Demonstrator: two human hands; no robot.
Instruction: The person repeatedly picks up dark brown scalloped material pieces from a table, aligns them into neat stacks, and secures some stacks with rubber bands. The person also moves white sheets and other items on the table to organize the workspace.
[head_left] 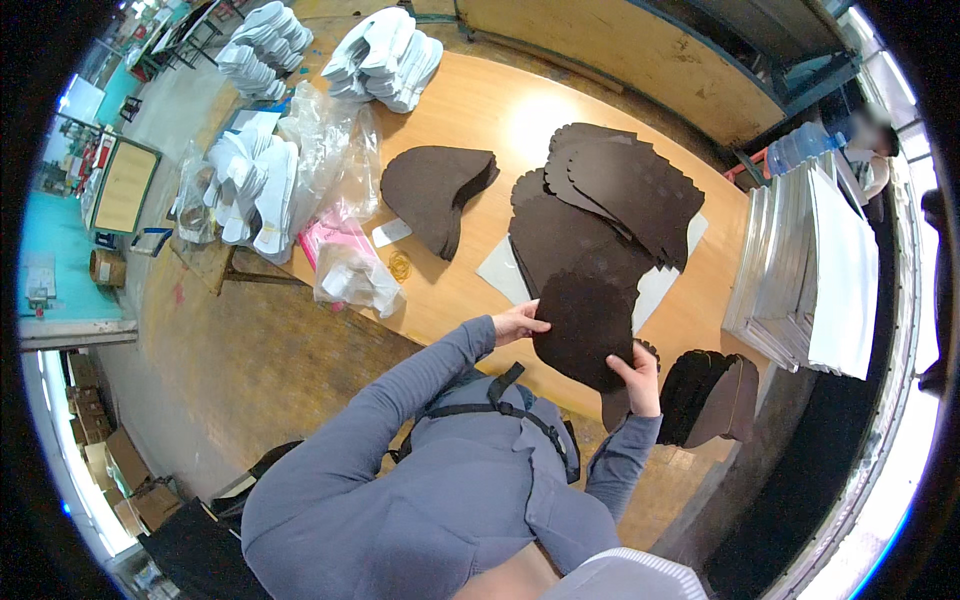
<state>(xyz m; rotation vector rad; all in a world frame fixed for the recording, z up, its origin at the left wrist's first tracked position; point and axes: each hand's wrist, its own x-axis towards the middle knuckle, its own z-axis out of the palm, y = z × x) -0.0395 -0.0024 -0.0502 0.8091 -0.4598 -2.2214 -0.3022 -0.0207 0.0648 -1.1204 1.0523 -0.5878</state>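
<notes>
Here's the table (475,100), fanned brown pile (635,190) at twelve o'clock: plenty looks left, what's finished I can't tell. Dark piece (580,325) at the pile's six, left hand (516,323) at its nine, right hand (641,380) at four, fingers clamped on it.

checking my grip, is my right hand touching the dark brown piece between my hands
Touching: head view shows the right hand with its thumb on the dark brown piece.

The rounded dark-brown piece (585,325) is held by its edges.
</notes>
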